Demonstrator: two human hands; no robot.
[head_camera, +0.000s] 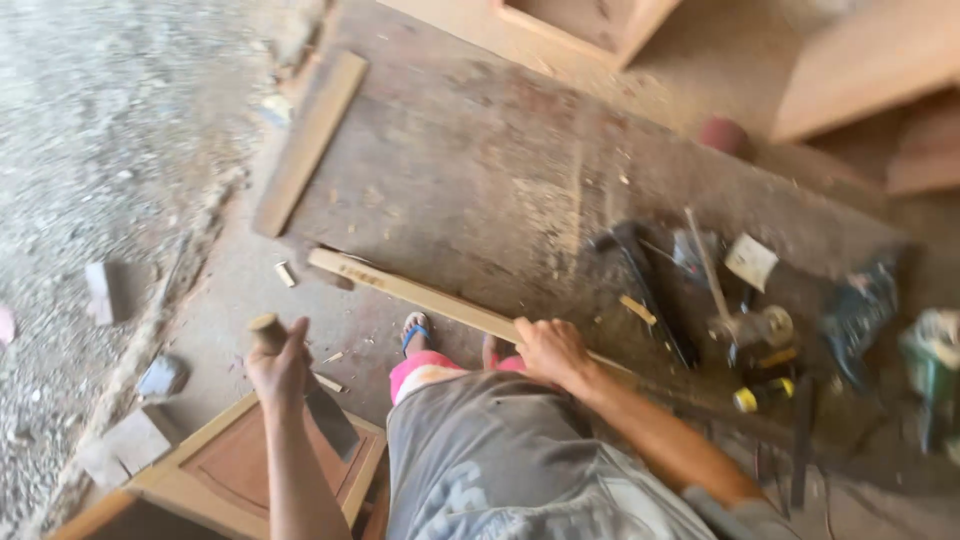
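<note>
The left hand (280, 368) is closed around the wooden handle (266, 330) of a chisel-like tool, its rounded top sticking out above the fist and a flat, dark metal blade (332, 420) slanting down and away below the hand. Right under that blade sits a framed wooden panel (235, 470) with a recessed middle; whether the blade touches it cannot be told because of the blur.

The right hand (550, 350) is clamped on a long, pale wooden strip (420, 293), gripping it near one end. From this hand the strip runs off to the left and away from the body, lying low over the big worn board (480, 170) that covers the floor. Between the two hands, a foot in a blue-strapped sandal (414, 330) stands on the board just below the strip, and a knee in grey shorts (480, 440) fills the space nearest the camera.

Beyond the left hand, well apart, a wider plank (308, 140) lies slanted along the board's edge, with gravel ground (100, 130) further left. Small wood offcuts (285, 274) lie scattered between the plank and the strip.

To the right of the right hand lies a cluster of tools: a dark hammer (640, 270) nearest, then a tool with a thin wooden handle (710, 270), a yellow tape measure (745, 400), and, furthest out, blurred green power tools (860, 310).
</note>
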